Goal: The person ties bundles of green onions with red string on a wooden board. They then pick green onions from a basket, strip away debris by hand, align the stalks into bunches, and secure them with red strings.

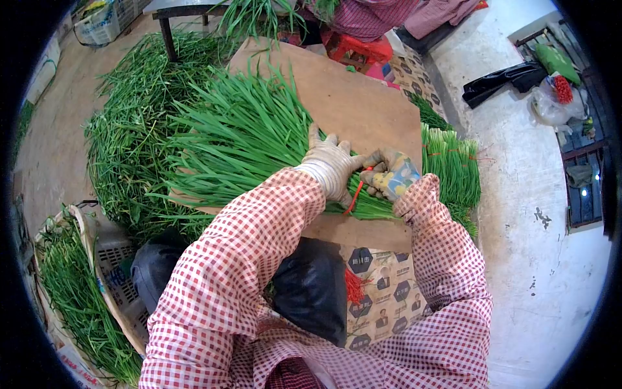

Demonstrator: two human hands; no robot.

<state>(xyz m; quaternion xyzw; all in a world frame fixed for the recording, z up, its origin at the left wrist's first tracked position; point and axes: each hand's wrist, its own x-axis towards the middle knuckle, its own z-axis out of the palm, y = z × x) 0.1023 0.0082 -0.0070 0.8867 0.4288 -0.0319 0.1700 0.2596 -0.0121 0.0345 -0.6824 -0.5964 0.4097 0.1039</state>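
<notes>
A large bunch of garlic chives (246, 136) lies across a brown board (363, 97), its green leaf tips fanned out to the left. My left hand (329, 167), in a pale glove, rests on the bunch with its fingers spread. Just right of it, my right hand (387, 174) has bent, closed fingers at a red tie (354, 196). That tie crosses over the bunch, and its upper end meets the right fingertips. The right glove has a blue and yellow patterned part. Stalk ends below my right hand are partly hidden.
Tied chive bundles (450, 159) stand right of the board, beside a white wall (512, 259). Loose greens (139, 123) heap up at left, near a filled basket (91, 272). Red ties (355, 287) hang by my knee. Another person's checked clothing (369, 16) and a red stool (356, 48) are ahead.
</notes>
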